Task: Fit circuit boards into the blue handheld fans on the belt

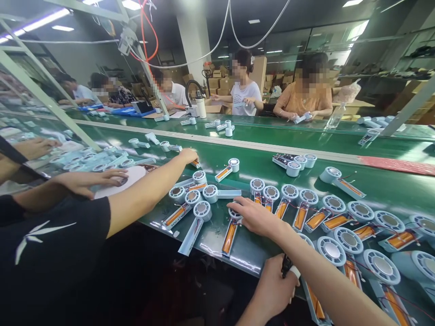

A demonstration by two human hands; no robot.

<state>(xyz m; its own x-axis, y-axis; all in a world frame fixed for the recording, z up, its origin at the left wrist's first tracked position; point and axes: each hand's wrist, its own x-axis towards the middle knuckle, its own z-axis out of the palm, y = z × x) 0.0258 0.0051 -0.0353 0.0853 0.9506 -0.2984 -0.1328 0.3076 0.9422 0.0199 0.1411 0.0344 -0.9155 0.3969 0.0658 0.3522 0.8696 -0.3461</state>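
Observation:
My right hand [253, 218] reaches in from the lower right, its fingers curled over the head of a light-blue handheld fan [229, 237]. That fan lies near the belt's front edge, its open handle showing an orange battery. Lower down, below my right forearm, my left hand [276, 286] is closed around a black pen-shaped tool [286, 265] with a white part beside it; its exact kind I cannot make out. Left of my right hand lies a group of fans, among them one with a pale handle [190, 236]. To the right are rows of open fans [331, 251] with orange batteries and thin wires.
A co-worker in a black shirt [61, 253] sits close on the left, one arm [146, 188] stretched over the green belt [251, 151]. More people work along the far side. A clear bottle [336, 117] and white flask [200, 106] stand there.

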